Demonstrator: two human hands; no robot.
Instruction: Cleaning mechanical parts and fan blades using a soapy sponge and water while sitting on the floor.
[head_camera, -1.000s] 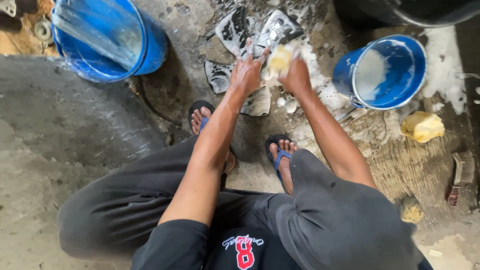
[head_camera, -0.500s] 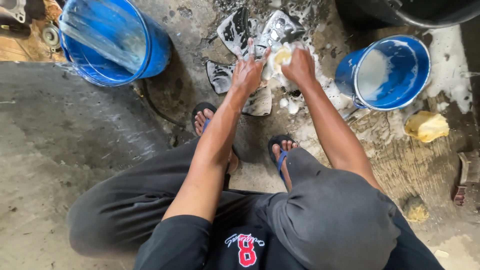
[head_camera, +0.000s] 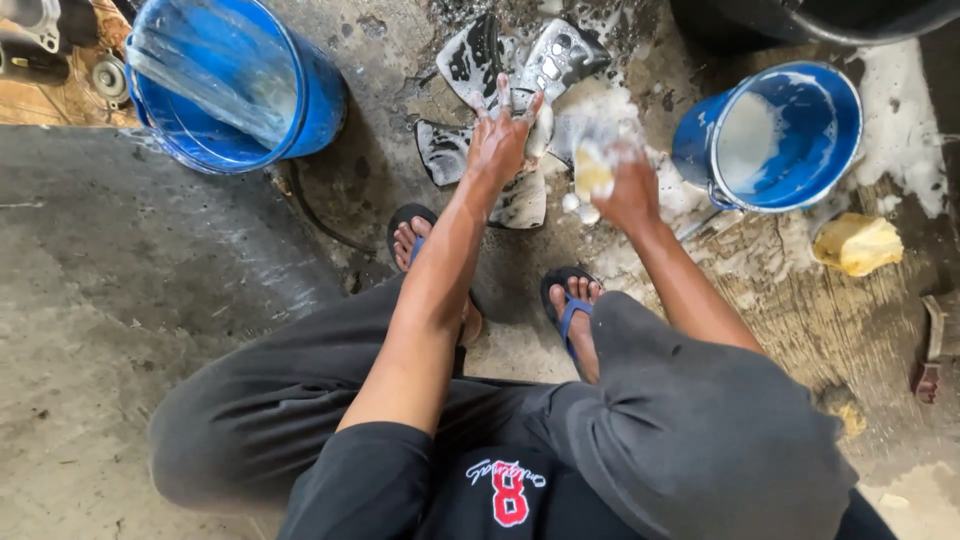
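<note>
A black plastic part (head_camera: 480, 60) covered in soap foam lies on the wet concrete floor in front of my feet. My left hand (head_camera: 497, 140) presses flat on it with fingers spread. My right hand (head_camera: 625, 185) is shut on a soapy yellow sponge (head_camera: 592, 170), held just to the right of the part, a little above the foamy ground. Both my feet in blue-strapped flip-flops (head_camera: 570, 300) are planted below the part.
A large blue bucket of water (head_camera: 235, 80) stands at the upper left. A smaller blue bucket with soapy water (head_camera: 775, 135) sits at the right. Another yellow sponge (head_camera: 858, 243) lies right of it. A brush (head_camera: 930, 350) rests near the right edge.
My right hand has pulled the sponge down and to the right, off the upper part of the black piece. My left hand stays pressed in place.
</note>
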